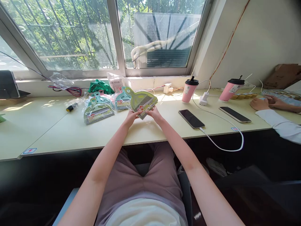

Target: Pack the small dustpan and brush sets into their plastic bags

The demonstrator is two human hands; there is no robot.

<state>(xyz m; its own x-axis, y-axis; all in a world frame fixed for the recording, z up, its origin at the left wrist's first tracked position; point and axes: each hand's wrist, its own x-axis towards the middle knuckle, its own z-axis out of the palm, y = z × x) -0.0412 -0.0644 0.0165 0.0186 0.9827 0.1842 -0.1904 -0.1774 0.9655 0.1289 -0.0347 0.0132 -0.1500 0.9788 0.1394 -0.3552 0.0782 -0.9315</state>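
Note:
Between my two hands is a green mini dustpan and brush set in clear wrapping, held tilted just above the table. My left hand pinches its lower left edge, and my right hand grips its lower right edge. To the left lie more wrapped dustpan sets: a green one in front, with blue and pink ones partly hidden behind it. Another blue dustpan set rests right beside the held one, partly covered by it.
A screwdriver lies left of the sets, near green cloth and coiled cable. Rightward stand two pink cups, a charging phone and another phone. Another person's hands rest at far right.

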